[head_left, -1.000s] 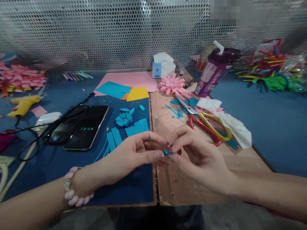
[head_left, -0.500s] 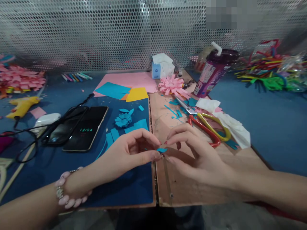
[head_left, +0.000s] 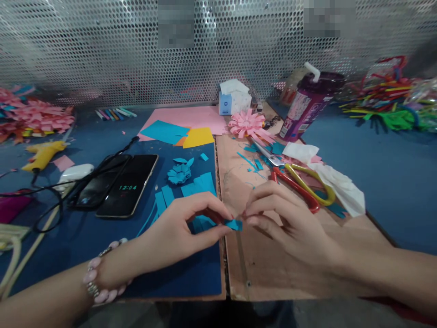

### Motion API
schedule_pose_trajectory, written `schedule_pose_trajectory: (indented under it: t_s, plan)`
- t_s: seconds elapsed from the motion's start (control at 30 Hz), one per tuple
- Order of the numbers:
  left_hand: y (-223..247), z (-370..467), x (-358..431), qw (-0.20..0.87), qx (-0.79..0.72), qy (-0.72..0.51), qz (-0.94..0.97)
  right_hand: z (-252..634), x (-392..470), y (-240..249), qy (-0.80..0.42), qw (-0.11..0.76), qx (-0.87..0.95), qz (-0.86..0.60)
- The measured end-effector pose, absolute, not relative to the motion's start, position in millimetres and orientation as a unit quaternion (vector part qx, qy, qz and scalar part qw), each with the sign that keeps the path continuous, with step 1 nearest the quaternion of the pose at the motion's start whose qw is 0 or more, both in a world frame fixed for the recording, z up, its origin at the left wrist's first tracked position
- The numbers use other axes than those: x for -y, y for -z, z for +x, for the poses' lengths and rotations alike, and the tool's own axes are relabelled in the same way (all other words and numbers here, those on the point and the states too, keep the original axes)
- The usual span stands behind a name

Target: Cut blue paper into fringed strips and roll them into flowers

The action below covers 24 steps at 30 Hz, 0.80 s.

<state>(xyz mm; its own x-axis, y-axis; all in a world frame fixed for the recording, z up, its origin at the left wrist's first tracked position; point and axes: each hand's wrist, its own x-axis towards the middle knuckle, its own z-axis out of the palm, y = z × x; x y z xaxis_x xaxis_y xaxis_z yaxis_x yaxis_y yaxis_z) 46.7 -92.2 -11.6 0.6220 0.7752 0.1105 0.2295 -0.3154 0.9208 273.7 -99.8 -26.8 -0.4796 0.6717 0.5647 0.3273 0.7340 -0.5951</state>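
A small blue paper piece point(head_left: 235, 224) is pinched between the thumb and fingers of my left hand point(head_left: 194, 225), which has a beaded bracelet at its wrist. Just right of the piece, the fingertips of my right hand point(head_left: 283, 218) are pressed together; what they hold, if anything, is too small to name. Behind my left hand lie a blue paper flower point(head_left: 180, 171) and blue paper strips point(head_left: 201, 184). Scissors with red and yellow handles point(head_left: 300, 182) rest beyond my right hand, near a pink paper flower point(head_left: 247, 124).
Two phones point(head_left: 128, 187) and cables lie at the left, near a yellow glue gun point(head_left: 44, 155). A purple cup point(head_left: 305, 107) with a straw and a tissue pack point(head_left: 235, 99) stand at the back. Crumpled tissue point(head_left: 341, 187) lies at the right.
More of the blue piece shows at my left fingertips. My right thumb and fingers have come together from a wider spread. The whole view has shifted slightly.
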Motion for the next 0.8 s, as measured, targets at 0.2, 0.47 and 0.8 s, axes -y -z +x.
schedule_pose_trajectory:
  t_s: [0.2, 0.47, 0.8]
  plan:
    - [12, 45, 94, 0.413, -0.369, -0.261, 0.791, 277, 94, 25, -0.134, 0.374, 0.875, -0.275]
    - [12, 47, 84, 0.415, -0.367, -0.276, 0.786, 272, 91, 39, -0.059, 0.376, 0.889, -0.255]
    - [2, 21, 54, 0.359, -0.385, -0.321, 0.787, 241, 65, 46, -0.004, 0.441, 0.851, -0.285]
